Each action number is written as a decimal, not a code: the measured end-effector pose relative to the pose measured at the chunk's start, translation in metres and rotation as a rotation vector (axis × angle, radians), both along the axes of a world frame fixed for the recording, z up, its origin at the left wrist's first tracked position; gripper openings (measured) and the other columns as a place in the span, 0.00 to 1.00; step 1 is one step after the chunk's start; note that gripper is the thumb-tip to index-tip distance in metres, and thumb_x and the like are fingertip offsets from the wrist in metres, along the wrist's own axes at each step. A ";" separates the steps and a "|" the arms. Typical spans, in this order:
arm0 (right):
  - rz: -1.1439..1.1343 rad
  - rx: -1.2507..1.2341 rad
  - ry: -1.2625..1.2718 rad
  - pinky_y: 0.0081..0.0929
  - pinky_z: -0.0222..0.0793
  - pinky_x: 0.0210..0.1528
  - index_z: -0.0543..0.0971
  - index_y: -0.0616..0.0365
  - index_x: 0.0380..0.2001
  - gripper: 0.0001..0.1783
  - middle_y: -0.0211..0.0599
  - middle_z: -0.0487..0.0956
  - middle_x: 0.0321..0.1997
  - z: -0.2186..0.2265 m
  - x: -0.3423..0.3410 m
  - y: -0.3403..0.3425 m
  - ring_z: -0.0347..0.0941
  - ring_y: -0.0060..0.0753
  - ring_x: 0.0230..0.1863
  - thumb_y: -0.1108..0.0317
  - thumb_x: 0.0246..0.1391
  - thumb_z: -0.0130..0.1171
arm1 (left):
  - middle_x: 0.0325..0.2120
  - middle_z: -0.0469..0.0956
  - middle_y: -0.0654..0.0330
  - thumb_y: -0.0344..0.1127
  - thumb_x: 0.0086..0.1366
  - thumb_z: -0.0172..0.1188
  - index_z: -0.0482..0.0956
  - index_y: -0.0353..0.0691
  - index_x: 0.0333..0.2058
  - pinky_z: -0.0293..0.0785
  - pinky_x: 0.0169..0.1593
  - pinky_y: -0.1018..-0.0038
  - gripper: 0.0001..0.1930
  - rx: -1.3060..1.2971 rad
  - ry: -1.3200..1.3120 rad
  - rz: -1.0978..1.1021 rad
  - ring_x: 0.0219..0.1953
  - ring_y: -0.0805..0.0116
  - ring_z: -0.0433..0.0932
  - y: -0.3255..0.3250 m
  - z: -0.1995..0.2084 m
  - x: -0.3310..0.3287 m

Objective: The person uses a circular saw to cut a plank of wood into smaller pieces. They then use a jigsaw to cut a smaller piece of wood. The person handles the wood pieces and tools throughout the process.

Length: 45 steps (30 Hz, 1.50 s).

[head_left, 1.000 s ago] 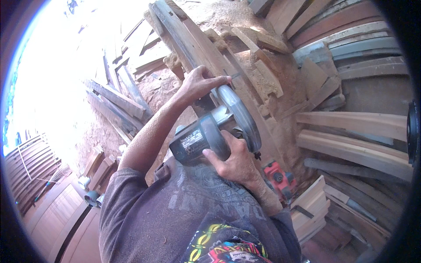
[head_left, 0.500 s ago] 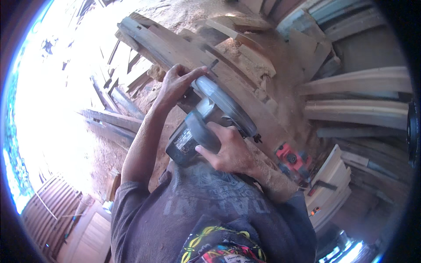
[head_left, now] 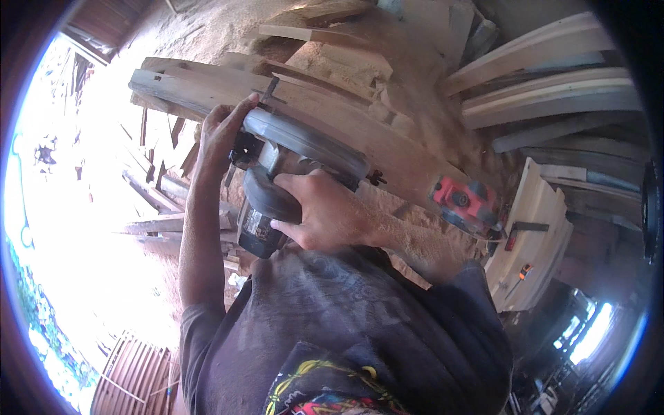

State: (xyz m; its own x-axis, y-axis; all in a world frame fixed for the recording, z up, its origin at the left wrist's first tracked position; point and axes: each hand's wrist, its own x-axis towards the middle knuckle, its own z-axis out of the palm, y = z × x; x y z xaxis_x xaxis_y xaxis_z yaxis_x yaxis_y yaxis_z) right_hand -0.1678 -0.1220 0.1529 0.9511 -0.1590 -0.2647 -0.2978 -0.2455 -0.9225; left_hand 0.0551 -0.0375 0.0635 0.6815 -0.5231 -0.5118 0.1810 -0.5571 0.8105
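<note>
I see R hand point(head_left: 328, 211) gripping grey-black, round-guarded circ. saw point(head_left: 308, 142) at near edge of long brown wooden beam point(head_left: 394, 155); L hand point(head_left: 218, 131) at saw's front, can't tell grip.

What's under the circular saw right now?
The circular saw overlaps a long wooden plank, which shows along its far side and past both ends. The surface directly beneath is covered, so I can't see any cut there.

Circular saw point(head_left: 277, 159), grey guard point(head_left: 308, 142), dark body point(head_left: 259, 232); at edge of plank point(head_left: 404, 166)
</note>
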 end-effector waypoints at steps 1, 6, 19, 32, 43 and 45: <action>-0.002 -0.012 -0.006 0.53 0.81 0.55 0.80 0.71 0.43 0.21 0.68 0.85 0.38 0.000 0.000 0.000 0.85 0.65 0.50 0.66 0.52 0.74 | 0.28 0.80 0.61 0.61 0.65 0.74 0.84 0.31 0.40 0.73 0.31 0.75 0.31 0.015 0.000 0.000 0.26 0.74 0.78 0.000 0.004 -0.001; -0.004 -0.034 -0.058 0.52 0.81 0.57 0.81 0.73 0.44 0.22 0.69 0.85 0.38 0.000 0.000 0.000 0.86 0.65 0.50 0.66 0.52 0.74 | 0.29 0.80 0.60 0.62 0.62 0.76 0.84 0.29 0.40 0.74 0.31 0.76 0.34 -0.018 0.018 0.002 0.27 0.74 0.79 0.000 0.001 0.002; 0.031 -0.019 -0.004 0.50 0.81 0.55 0.81 0.72 0.46 0.22 0.66 0.85 0.39 -0.005 0.001 0.001 0.87 0.61 0.47 0.65 0.55 0.73 | 0.29 0.79 0.62 0.64 0.61 0.75 0.85 0.31 0.39 0.72 0.38 0.75 0.33 -0.030 0.012 -0.035 0.30 0.72 0.77 0.003 0.001 0.007; 0.085 0.022 -0.030 0.48 0.85 0.51 0.79 0.78 0.42 0.21 0.69 0.85 0.34 -0.005 0.007 -0.004 0.88 0.62 0.42 0.69 0.53 0.72 | 0.32 0.82 0.59 0.62 0.66 0.72 0.84 0.28 0.45 0.74 0.42 0.74 0.34 -0.037 0.057 0.009 0.35 0.71 0.79 0.001 0.010 0.005; 0.109 0.060 -0.064 0.51 0.87 0.47 0.77 0.80 0.40 0.20 0.71 0.84 0.32 -0.012 0.014 -0.001 0.88 0.65 0.40 0.70 0.53 0.70 | 0.37 0.85 0.54 0.62 0.66 0.72 0.84 0.28 0.49 0.78 0.49 0.67 0.35 0.028 -0.032 0.104 0.40 0.66 0.83 0.001 0.008 0.005; 0.124 0.087 -0.045 0.50 0.87 0.48 0.78 0.81 0.41 0.24 0.74 0.84 0.34 -0.012 0.021 -0.002 0.88 0.67 0.43 0.65 0.56 0.71 | 0.36 0.85 0.55 0.62 0.66 0.72 0.84 0.28 0.50 0.78 0.47 0.69 0.35 0.034 -0.018 0.107 0.39 0.67 0.82 0.004 0.006 0.013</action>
